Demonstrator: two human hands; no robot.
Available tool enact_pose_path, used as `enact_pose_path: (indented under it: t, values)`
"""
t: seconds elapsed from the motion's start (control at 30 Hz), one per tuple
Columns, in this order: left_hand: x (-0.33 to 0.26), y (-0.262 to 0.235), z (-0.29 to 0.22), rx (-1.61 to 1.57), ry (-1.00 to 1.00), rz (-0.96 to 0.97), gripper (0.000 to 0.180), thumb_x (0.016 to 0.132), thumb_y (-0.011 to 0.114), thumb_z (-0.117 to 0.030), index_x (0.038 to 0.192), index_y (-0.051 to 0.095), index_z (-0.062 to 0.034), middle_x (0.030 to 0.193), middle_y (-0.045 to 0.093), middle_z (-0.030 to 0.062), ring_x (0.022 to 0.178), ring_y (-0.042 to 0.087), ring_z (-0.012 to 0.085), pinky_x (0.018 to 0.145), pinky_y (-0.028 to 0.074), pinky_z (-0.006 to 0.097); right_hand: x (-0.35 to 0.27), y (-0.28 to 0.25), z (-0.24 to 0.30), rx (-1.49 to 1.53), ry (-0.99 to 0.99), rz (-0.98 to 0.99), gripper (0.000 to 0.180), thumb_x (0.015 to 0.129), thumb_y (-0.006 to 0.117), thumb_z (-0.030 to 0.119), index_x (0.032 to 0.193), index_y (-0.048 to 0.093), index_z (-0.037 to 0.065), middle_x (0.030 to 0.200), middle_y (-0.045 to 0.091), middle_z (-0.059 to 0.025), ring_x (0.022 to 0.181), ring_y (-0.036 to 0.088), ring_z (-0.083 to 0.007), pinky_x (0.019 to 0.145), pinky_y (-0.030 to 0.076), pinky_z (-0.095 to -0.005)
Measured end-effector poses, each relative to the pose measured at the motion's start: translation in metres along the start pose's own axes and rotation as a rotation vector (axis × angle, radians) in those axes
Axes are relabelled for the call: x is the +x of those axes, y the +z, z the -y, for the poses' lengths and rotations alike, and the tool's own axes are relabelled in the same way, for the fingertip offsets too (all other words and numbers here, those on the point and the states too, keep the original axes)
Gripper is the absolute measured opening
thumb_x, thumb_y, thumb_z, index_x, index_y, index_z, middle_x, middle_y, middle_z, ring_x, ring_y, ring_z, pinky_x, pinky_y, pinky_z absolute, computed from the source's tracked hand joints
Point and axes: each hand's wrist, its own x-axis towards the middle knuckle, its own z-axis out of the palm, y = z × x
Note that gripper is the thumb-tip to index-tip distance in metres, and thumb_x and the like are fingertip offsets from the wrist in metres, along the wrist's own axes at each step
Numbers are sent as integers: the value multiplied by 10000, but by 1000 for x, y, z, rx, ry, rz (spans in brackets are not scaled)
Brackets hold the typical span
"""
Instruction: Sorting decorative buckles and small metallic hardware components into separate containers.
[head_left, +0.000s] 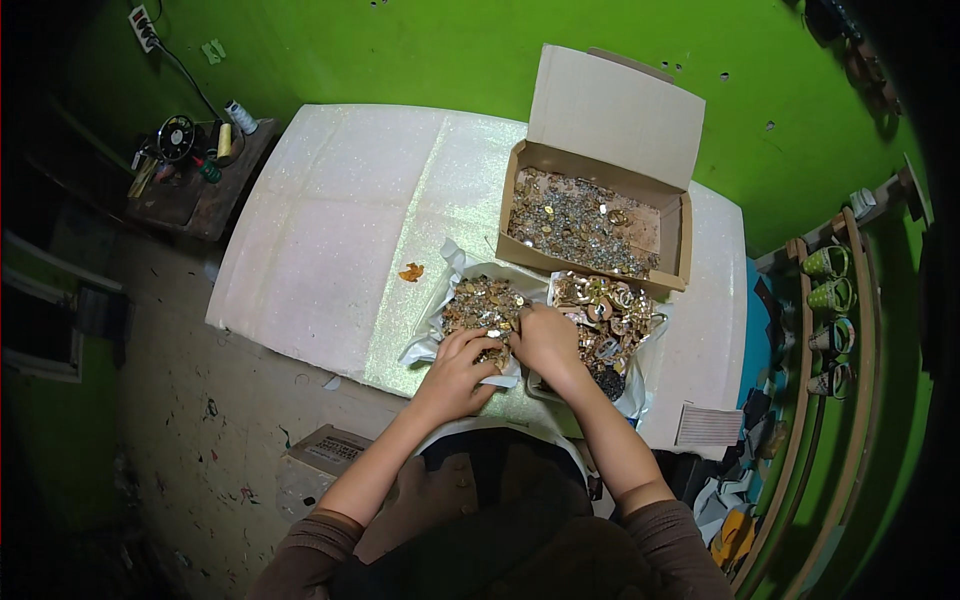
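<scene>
A heap of small shiny metal pieces in mixed silver, gold and brown lies on a crumpled white plastic bag at the table's near edge. My left hand rests on the heap's near side, its fingers bent and somewhat apart over the pieces. At the heap's right side my right hand is closed, with the fingertips pinched together; whatever they hold is too small to make out. Just right of it, a second white-lined container holds larger shiny ornaments, partly hidden by my right wrist.
Behind the heaps stands an open cardboard box with many small metal pieces inside. A small orange-brown scrap lies on the glittery white table. A sewing machine is far left; a wooden rack with sandals stands right.
</scene>
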Motion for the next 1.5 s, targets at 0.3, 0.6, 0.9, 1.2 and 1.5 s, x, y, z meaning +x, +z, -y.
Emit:
enact_pose_path:
  t: [0.3, 0.6, 0.9, 1.2, 1.5]
  values:
    - [3, -14, -6, 67, 39, 21, 191, 637, 677, -110, 825, 643, -105, 1150, 519, 66, 1188, 386, 311, 1009, 282, 466, 4, -32, -17, 242, -50, -162, 144, 752, 573, 171, 813, 665, 78, 818, 637, -110, 748, 614, -292, 687, 489, -382]
    - [29, -38, 7, 82, 157, 57, 161, 723, 638, -140, 876, 633, -91, 1141, 518, 87, 1179, 388, 326, 1009, 278, 470, -51, -4, 10, 332, 144, -1, 275, 806, 548, 293, 699, 620, 51, 725, 626, -116, 691, 615, -297, 621, 494, -384]
    - [126, -13, 38, 377, 367, 126, 281, 689, 648, -122, 963, 593, -95, 975, 554, 76, 1103, 452, 278, 1024, 266, 459, -59, 41, 46, -12, 281, -41, 144, 692, 572, 181, 774, 591, 64, 719, 618, -91, 660, 611, -215, 527, 461, -318]
    - [114, -31, 73, 309, 335, 188, 205, 669, 659, -86, 871, 647, -118, 856, 586, 37, 985, 518, 208, 1021, 261, 458, -60, 49, 49, 17, 537, -149, 39, 709, 532, 77, 700, 569, 66, 591, 594, -75, 580, 614, -245, 512, 464, -348]
    - [118, -43, 100, 211, 275, 153, 141, 712, 627, -96, 848, 658, -116, 865, 586, 43, 1005, 513, 215, 1027, 249, 464, -61, 45, 51, -149, 487, -263, 13, 697, 557, 109, 692, 568, 104, 570, 586, -53, 559, 607, -236, 516, 469, -342]
